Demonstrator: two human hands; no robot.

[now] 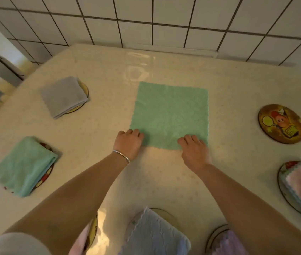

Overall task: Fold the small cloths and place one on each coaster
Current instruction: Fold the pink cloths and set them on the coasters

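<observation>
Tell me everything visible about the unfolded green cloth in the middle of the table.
The green cloth is pale mint, fluffy like microfibre, roughly square with scalloped edges. It lies fully spread and flat on the glossy cream table, not yet folded and on no coaster. The left hand and right hand grip its near corners with curled fingers.

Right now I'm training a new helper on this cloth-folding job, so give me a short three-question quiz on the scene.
1. True or false: the flat green cloth is already folded.
2. Which coaster has no cloth on it?
3. Where are both hands: A) near edge of the flat cloth, B) on the grey folded cloth?

Key: 1. False, it lies spread open. 2. The bare picture coaster at right. 3. A: left hand and right hand are at that edge.
</observation>
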